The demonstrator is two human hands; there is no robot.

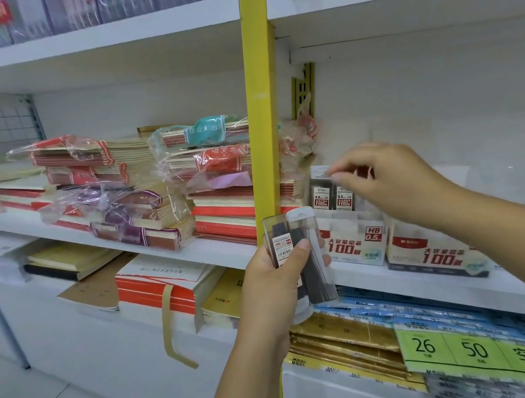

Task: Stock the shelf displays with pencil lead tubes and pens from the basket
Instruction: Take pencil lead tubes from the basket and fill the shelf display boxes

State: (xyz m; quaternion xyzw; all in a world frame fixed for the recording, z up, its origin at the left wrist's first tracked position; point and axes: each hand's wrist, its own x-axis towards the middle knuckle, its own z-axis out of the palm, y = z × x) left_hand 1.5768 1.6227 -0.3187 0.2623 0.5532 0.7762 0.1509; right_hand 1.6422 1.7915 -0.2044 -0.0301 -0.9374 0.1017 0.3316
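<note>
The right hand pinches the cap of a clear upright lead tube standing in the white-and-red cardboard display box. Just down-left of it, the left hand grips a bundle of clear plastic tubes, which also stand upright.

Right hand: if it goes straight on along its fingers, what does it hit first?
Probably the pencil lead tubes standing in the left display box. The right hand points left at their tops, fingertips seemingly on one. Contact is blurred, so unsure.
</note>
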